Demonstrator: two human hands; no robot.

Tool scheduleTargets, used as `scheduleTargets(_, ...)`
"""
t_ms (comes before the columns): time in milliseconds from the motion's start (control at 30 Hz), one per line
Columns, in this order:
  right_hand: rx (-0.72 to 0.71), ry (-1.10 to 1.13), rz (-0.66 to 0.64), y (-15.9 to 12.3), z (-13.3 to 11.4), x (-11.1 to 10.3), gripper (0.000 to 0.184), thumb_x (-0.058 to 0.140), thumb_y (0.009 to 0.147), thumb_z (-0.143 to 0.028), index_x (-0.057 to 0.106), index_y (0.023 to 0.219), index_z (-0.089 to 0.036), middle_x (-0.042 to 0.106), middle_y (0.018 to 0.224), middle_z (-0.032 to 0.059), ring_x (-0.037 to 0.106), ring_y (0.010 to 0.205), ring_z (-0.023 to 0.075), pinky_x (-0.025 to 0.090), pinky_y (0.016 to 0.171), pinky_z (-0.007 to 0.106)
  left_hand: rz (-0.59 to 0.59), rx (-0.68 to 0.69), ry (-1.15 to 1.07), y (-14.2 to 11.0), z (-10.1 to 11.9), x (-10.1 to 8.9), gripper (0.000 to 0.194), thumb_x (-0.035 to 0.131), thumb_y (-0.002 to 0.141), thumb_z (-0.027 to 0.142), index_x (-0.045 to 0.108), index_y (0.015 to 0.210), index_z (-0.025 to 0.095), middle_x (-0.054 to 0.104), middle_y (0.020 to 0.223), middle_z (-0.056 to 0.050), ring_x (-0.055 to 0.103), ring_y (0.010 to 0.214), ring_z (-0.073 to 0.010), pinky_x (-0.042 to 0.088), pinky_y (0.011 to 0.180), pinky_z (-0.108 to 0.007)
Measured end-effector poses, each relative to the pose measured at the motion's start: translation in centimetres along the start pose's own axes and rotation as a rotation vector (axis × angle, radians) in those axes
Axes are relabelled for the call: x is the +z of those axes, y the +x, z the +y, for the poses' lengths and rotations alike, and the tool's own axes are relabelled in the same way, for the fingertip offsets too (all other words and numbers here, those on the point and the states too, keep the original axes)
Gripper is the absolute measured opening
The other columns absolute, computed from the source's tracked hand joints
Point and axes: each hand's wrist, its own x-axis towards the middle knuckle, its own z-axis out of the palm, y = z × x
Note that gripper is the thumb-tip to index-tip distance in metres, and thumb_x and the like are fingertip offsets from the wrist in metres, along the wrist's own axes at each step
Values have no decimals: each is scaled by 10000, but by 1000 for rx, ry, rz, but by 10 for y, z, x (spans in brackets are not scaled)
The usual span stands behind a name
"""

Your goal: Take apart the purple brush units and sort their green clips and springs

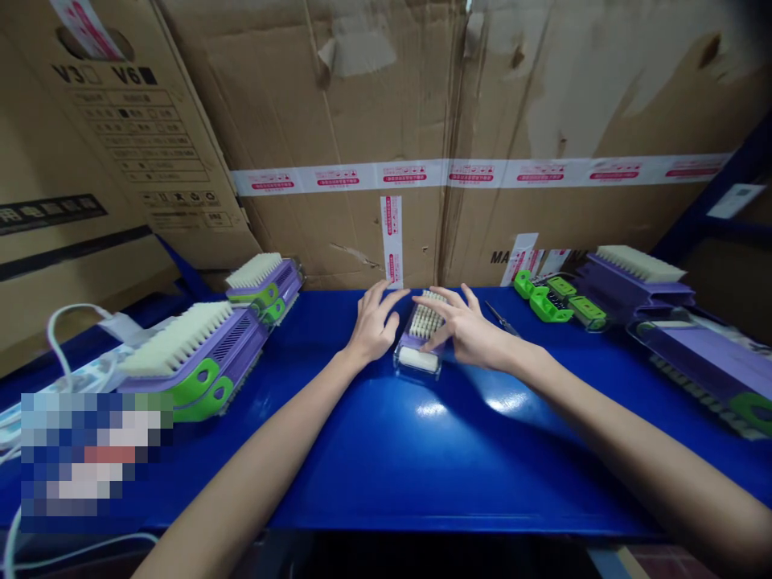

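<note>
A brush head (411,359) with rows of cream bristles, a purple body and a clear edge with a white roller-like strip at its near end lies on the blue table. My left hand (375,323) hovers just left of it, fingers stretched and apart, holding nothing. My right hand (474,328) reaches over its right side with fingers spread. Some fingertips overlap the bristles and the white strip; whether they press on them I cannot tell. Part of the brush head is hidden under that hand. A thin screwdriver-like tool (502,318) lies right of my right hand.
Stacked purple brush heads with green ends (186,354) stand at left, more (639,281) at right. Green plastic parts (546,304) lie at the back right. A power strip (90,374) with white cables is at far left. Cardboard (338,225) walls the back of the blue table (374,466).
</note>
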Motion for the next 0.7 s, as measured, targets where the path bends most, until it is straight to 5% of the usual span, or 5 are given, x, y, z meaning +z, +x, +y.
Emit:
scheduleTargets(133, 62, -27, 71, -16, 15, -1, 426, 556, 658, -49, 760, 906, -330, 428, 1452, 31, 290, 1364, 333, 101, 1066, 673, -158, 233, 152, -1, 12, -3, 542, 522, 756, 160, 528, 1292, 243, 264, 1536, -94, 194, 1427, -301, 220, 1107, -530)
scheduleTargets(267, 187, -53, 39, -25, 17, -8, 272, 526, 827, -267, 750, 981, -277, 504, 1378, 98, 431, 1260, 327, 274, 1027, 602, -160, 283, 217, 0, 24, 0, 430, 541, 800, 251, 544, 1220, 159, 338, 1499, -146, 234, 1417, -291, 190, 1130, -513)
scheduleTargets(400, 252, -90, -23, -22, 9, -6, 515, 505, 832, -613, 694, 1086, -207, 598, 1235, 148, 554, 1099, 328, 399, 932, 512, -153, 276, 273, 0, 26, 1, 364, 576, 812, 339, 547, 1124, 155, 531, 1331, -152, 443, 1268, -299, 178, 1111, -535)
scheduleTargets(533, 282, -41, -28, -10, 14, 13, 568, 645, 785, -438, 540, 1246, -124, 575, 1251, 177, 557, 1095, 319, 431, 914, 442, -137, 250, 411, 1, 25, -1, 422, 587, 823, 503, 573, 1045, 145, 611, 1089, -155, 536, 1039, -305, 341, 939, -484)
scheduleTargets(700, 243, 130, -1, 4, 31, 28, 857, 703, 721, -320, 287, 1435, -93, 502, 1313, 218, 495, 1188, 323, 424, 939, 433, -162, 271, 457, 1, 23, -4, 459, 544, 844, 541, 578, 1080, 149, 592, 1031, -154, 524, 956, -293, 379, 838, -433)
